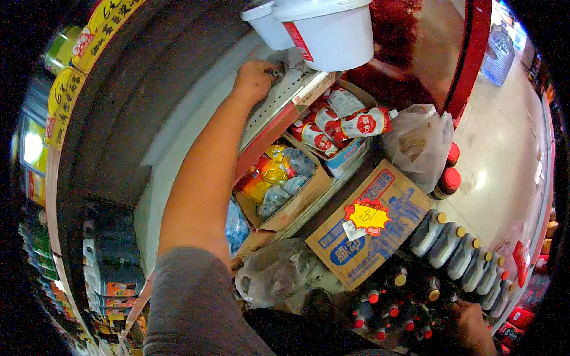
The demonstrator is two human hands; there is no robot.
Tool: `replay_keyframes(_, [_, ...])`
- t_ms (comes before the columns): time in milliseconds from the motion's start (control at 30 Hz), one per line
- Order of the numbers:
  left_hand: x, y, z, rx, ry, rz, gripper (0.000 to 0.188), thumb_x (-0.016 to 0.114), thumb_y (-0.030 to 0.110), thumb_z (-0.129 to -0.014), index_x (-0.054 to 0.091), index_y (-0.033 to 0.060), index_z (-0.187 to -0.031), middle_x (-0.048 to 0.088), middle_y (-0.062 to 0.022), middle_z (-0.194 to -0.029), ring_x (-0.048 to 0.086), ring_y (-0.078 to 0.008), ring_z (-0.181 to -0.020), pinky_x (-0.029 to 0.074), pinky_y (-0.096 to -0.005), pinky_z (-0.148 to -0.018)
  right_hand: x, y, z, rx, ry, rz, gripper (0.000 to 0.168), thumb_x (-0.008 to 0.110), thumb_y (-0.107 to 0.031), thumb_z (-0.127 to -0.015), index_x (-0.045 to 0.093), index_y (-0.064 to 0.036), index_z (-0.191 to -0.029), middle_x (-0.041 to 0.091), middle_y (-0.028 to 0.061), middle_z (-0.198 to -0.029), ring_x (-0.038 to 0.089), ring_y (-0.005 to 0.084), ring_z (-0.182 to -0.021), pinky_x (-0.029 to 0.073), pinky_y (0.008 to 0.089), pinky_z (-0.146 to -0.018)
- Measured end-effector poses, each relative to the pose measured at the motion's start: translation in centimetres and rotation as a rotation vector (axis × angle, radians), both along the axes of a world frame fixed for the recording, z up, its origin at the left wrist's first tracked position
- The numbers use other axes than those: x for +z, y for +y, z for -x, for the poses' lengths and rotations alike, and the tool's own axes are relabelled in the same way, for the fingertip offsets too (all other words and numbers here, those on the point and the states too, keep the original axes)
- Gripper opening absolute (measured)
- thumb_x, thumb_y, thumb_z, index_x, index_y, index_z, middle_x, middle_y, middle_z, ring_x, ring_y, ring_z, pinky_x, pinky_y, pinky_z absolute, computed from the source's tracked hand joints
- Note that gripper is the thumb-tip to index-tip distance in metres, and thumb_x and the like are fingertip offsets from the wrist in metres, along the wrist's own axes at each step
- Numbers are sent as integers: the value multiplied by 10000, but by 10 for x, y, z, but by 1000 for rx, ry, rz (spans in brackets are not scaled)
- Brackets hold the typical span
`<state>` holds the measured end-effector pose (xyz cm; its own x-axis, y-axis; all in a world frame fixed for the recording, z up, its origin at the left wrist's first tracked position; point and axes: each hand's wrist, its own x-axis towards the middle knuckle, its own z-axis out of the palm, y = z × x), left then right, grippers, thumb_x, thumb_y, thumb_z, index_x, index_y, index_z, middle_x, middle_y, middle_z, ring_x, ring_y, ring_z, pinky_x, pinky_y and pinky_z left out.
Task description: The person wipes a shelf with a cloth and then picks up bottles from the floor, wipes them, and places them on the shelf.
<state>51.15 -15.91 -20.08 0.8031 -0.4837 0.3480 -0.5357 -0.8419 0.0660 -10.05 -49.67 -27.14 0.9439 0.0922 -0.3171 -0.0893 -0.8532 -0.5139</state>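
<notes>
My left hand [254, 81] reaches out over a grey metal shelf [202, 127] with a row of small holes near its front edge. Its fingers are closed on a dark wad [279, 66], which looks like a rag and presses on the shelf. White lidded buckets [340, 38] stand just beyond that hand. Low at the right, my right hand [474, 327] is beside several dark bottles [400, 279] with red and gold caps. Shadow hides its fingertips, so whether it grips a bottle is unclear.
Below the shelf are a carton [291, 202] of bagged goods and a box [349, 155] of red-and-white bottles. A printed cardboard carton [369, 224], plastic bags [421, 142] and a row of pale-labelled bottles [461, 256] are on the floor. Black plastic containers [111, 262] stand at left.
</notes>
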Motion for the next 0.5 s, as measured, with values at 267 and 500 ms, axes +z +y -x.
replay_keyframes(267, [7, 2, 6, -137, 47, -156, 288, 624, 148, -848, 773, 151, -1094, 665, -225, -1163, 633, -380, -1083, 503, -404, -973, 14, 6, 0, -166, 129, -81, 324, 832, -221, -704, 661, -30, -901, 660, 183, -839, 651, 425, -791, 540, 457, -694])
replay_keyframes(500, [12, 9, -25, 63, 21, -195, 270, 722, 163, -817, 777, 144, -1080, 695, -215, -1082, 661, -376, -997, 522, -409, -912, 11, 3, -5, 49, 67, 44, 333, 837, -227, -733, 698, -3, -936, 684, 185, -886, 664, 420, -808, 548, 454, -703])
